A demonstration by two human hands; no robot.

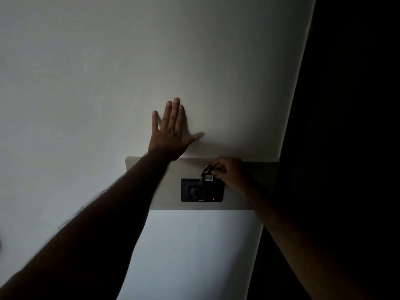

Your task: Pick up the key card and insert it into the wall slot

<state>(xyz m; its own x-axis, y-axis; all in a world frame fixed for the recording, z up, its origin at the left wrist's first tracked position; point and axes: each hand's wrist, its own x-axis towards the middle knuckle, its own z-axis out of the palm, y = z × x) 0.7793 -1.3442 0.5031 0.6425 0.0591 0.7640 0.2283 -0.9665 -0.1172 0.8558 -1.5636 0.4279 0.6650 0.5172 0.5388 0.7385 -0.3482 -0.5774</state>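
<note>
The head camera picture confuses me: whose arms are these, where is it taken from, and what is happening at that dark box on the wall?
There is no machine here. A person wears a camera on the head, so you see their own two arms reaching forward in a dim room. The left hand lies flat and open on the pale wall. The right hand pinches a small key card with keys attached, holding it at the top of the black wall panel. That panel has a round knob and a tiny red light. Whether the card is already in the slot, I cannot tell.
</note>
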